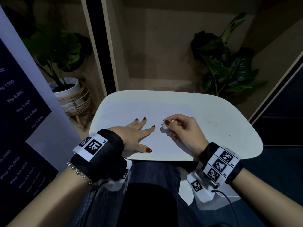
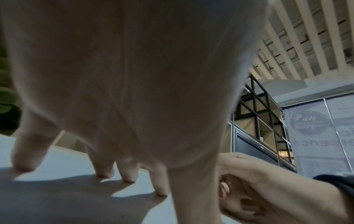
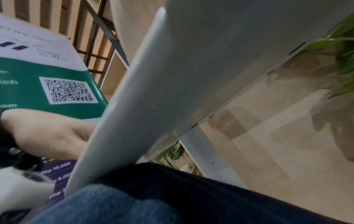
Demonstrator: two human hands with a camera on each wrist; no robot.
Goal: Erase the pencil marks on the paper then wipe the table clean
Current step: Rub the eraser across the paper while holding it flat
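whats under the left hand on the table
The left hand rests flat, fingers spread, on the white sheet of paper, which lies on the white table. Whether pencil marks remain beneath the palm cannot be seen; the hand covers that patch.

I count one surface (image 1: pixel 221 128) in front of me, with one paper (image 1: pixel 164 141) lying on it. My two hands are on it: left hand (image 1: pixel 134 135) and right hand (image 1: pixel 183 130). There is one eraser (image 1: pixel 164 126), pinched in my right. Each wrist carries one band, two in all: one (image 1: pixel 101 154) left, one (image 1: pixel 219 163) right. Two plants stand behind: one (image 1: pixel 57 51) left, one (image 1: pixel 229 63) right. One bracelet (image 1: pixel 80 173).
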